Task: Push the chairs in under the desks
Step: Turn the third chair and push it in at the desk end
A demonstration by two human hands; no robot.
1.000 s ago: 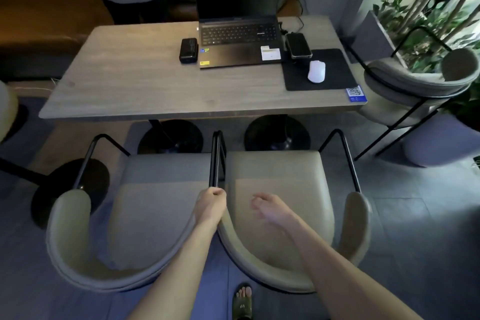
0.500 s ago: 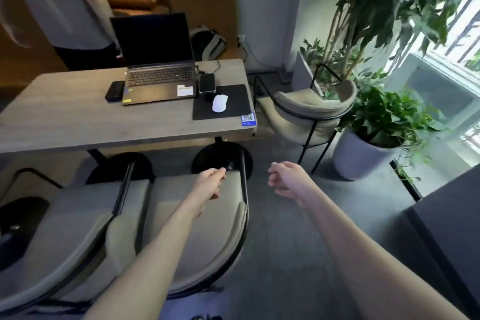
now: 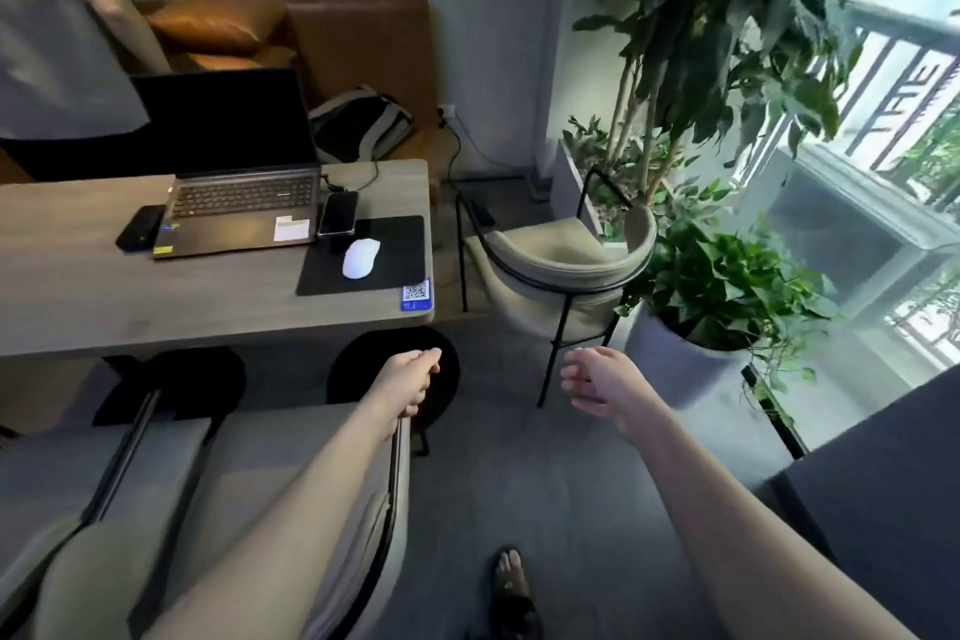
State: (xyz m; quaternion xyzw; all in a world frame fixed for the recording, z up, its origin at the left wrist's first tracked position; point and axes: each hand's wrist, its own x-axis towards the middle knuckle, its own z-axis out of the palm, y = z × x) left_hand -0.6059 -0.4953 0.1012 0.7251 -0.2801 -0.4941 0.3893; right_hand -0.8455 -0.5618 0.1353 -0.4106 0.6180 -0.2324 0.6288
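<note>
The two near chairs [image 3: 291,473] run off the lower left edge, their fronts hidden under the desk [image 3: 208,307]. Both the left hand [image 3: 410,382] and right hand [image 3: 597,387] hang loosely curled, holding nothing. A third chair [image 3: 561,270] stands beyond them, beside the desk's end.

Both hands [image 3: 410,382] [image 3: 597,387] loosely curled, empty — third chair [image 3: 561,270] just beside desk [image 3: 208,307].

Beyond the right hand's fingers [image 3: 576,374], large dark letters on the window glass [image 3: 904,94] read roughly "THE", seen tilted. Past the left hand's fingers [image 3: 428,361], a blue sticker [image 3: 416,294] on the desk [image 3: 208,307] corner carries a QR code; its print is illegible.
</note>
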